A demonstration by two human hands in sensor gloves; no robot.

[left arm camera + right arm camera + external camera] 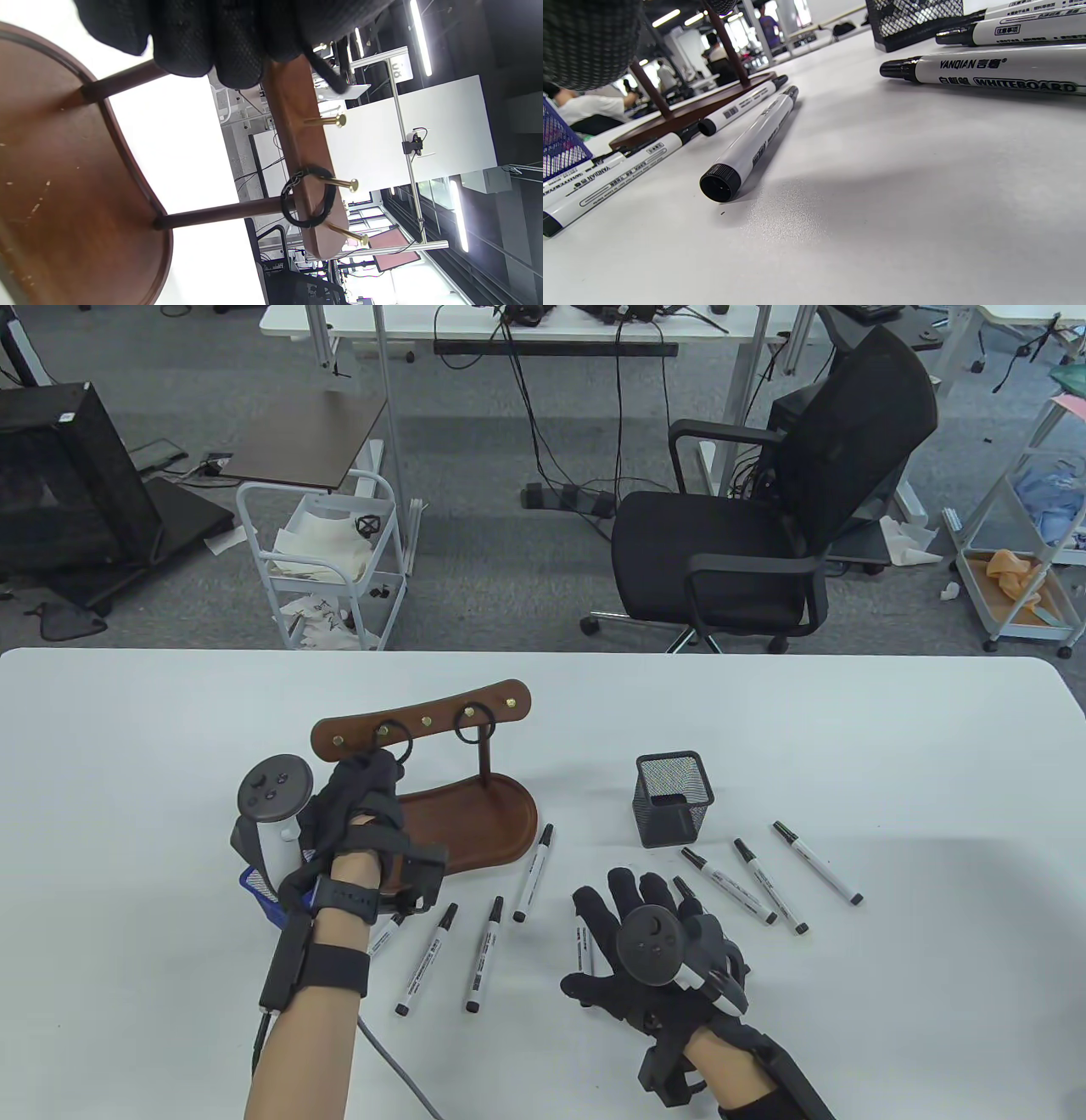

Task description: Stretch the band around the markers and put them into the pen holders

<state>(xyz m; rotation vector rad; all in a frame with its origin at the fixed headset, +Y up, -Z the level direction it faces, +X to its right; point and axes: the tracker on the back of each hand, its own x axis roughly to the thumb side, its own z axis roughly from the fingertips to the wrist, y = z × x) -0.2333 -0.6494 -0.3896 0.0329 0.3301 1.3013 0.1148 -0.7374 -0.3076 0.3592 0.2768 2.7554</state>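
A wooden rack (pixel 424 721) with brass pegs stands on a brown tray (pixel 475 823). My left hand (pixel 386 768) reaches up to the rack's left peg and pinches a black band (pixel 396 744) hanging there; in the left wrist view this band (pixel 328 78) runs out from under my curled fingers (pixel 220 46). A second band (pixel 473 723) (pixel 307 199) hangs on another peg. My right hand (pixel 632 908) lies flat and spread on the table, over a marker (pixel 584 952). Several white markers (pixel 484 954) (pixel 769 886) (pixel 746 148) lie loose. A black mesh pen holder (pixel 674 797) stands right of the tray.
A blue mesh holder (pixel 259 895) (pixel 560 148) sits at the left, mostly hidden under my left wrist. A grey cable (pixel 399 1060) trails off the near edge. Beyond the table's far edge stand an office chair (pixel 764 526) and a white cart (pixel 327 560).
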